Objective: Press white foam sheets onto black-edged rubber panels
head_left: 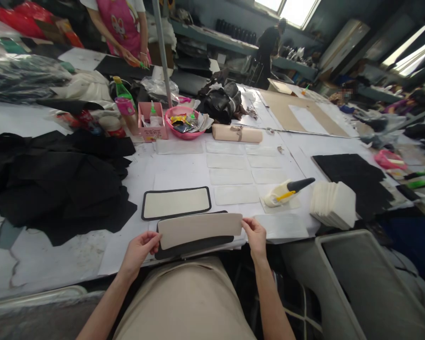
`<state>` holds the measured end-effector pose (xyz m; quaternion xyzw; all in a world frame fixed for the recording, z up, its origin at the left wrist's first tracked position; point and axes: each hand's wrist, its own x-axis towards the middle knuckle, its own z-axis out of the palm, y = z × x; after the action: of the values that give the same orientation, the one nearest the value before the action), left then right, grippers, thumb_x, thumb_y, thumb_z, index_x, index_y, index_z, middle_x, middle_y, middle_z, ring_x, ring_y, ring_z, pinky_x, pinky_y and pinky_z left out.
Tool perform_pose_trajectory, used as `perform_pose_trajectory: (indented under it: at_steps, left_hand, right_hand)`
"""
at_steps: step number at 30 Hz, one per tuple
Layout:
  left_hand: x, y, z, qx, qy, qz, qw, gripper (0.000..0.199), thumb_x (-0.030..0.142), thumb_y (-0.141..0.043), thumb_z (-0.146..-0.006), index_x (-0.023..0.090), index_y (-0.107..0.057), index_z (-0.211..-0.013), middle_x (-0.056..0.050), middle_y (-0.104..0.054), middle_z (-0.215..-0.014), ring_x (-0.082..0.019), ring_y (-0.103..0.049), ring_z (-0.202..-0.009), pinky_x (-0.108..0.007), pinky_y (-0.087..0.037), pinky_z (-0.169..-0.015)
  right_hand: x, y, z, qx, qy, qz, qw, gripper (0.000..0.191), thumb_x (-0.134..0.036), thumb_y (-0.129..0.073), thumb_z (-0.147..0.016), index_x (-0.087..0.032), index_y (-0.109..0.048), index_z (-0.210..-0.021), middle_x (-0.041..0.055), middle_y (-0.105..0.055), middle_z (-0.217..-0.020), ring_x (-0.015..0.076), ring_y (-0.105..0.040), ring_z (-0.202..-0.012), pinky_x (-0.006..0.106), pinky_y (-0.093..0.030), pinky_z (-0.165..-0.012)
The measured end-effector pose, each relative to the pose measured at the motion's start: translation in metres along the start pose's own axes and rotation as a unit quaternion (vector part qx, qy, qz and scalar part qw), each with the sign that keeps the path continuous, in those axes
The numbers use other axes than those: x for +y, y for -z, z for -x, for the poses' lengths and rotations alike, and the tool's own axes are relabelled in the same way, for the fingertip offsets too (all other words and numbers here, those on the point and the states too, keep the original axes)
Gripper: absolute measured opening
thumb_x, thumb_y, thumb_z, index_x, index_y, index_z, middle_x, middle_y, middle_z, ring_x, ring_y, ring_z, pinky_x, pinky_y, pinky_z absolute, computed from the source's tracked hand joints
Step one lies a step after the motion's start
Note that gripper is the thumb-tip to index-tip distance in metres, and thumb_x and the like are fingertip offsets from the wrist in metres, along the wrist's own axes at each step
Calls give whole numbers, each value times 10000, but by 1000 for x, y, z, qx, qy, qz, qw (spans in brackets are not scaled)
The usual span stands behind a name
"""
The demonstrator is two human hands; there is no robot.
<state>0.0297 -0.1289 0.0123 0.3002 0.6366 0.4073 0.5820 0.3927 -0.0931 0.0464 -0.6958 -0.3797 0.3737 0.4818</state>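
Beige panel (200,229) sits over a black piece (194,249) at the table's (74,257) near edge, left hand (141,251) and right hand (255,237) each pinching a short end. Looks light, thin, flexible, probably not slippery; end grips seem best, kept taut against sag. Panel covers most of the black piece; can't tell if they touch.

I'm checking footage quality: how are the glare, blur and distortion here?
In the head view, the window at top is blown out white; the left hand, right hand and beige strip look fairly sharp; the pink item near the right edge is smeared; the pole leans, perhaps from head tilt or wide-angle distortion.
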Motion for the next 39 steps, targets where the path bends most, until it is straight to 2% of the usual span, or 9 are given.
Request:
perform_pose_trajectory:
  at_steps: [4, 8, 13, 18, 24, 39]
  left_hand:
    - [-11, 3, -2, 8, 38, -10, 999, 397, 488, -780, -615, 146, -622, -739, 33, -577, -520, -85, -478, -451, -195, -342, -436]
    - [-14, 4, -3, 21, 50, -33, 998, 432, 524, -775, -595, 140, -617, -714, 38, -550, -482, -82, -448, -419, -198, -313, -417]
    - [-12, 3, -2, 37, 59, -49, 996, 452, 540, -776, -571, 139, -605, -689, 36, -545, -475, -78, -443, -407, -195, -302, -404]
    - [-14, 4, -4, 49, 59, -55, 996, 443, 535, -772, -569, 142, -604, -685, 34, -542, -459, -74, -435, -400, -191, -301, -397]
    - [-15, 5, -8, 57, 53, -63, 995, 431, 529, -758, -584, 140, -610, -696, 33, -541, -456, -82, -436, -406, -197, -297, -403]
    - [-17, 1, -12, 72, 59, -66, 993, 455, 541, -771, -525, 141, -607, -665, 34, -541, -449, -80, -430, -382, -197, -288, -390]
  right_hand:
    - [14, -6, -7, -28, -35, 19, 999, 365, -473, -757, -629, -150, -700, -789, 41, -712, -715, 186, -638, -685, 304, -509, -666]
    - [31, -13, -18, -64, -44, 130, 988, 318, -459, -663, -685, -150, -685, -757, 49, -708, -689, 190, -647, -664, 274, -491, -590]
    - [43, -24, -30, -91, -51, 212, 972, 240, -368, -589, -736, -150, -681, -774, 55, -717, -718, 197, -667, -692, 271, -489, -619]
    - [40, -34, -35, -94, -50, 286, 952, 193, -317, -585, -767, -164, -695, -805, 60, -729, -787, 204, -673, -764, 278, -482, -698]
    - [30, -39, -33, -94, -55, 365, 925, 165, -312, -601, -787, -200, -714, -830, 53, -733, -833, 221, -671, -826, 281, -467, -712]
    - [29, -45, -35, -89, -50, 425, 900, 169, -309, -581, -817, -223, -722, -854, 44, -739, -882, 213, -674, -857, 263, -453, -690]
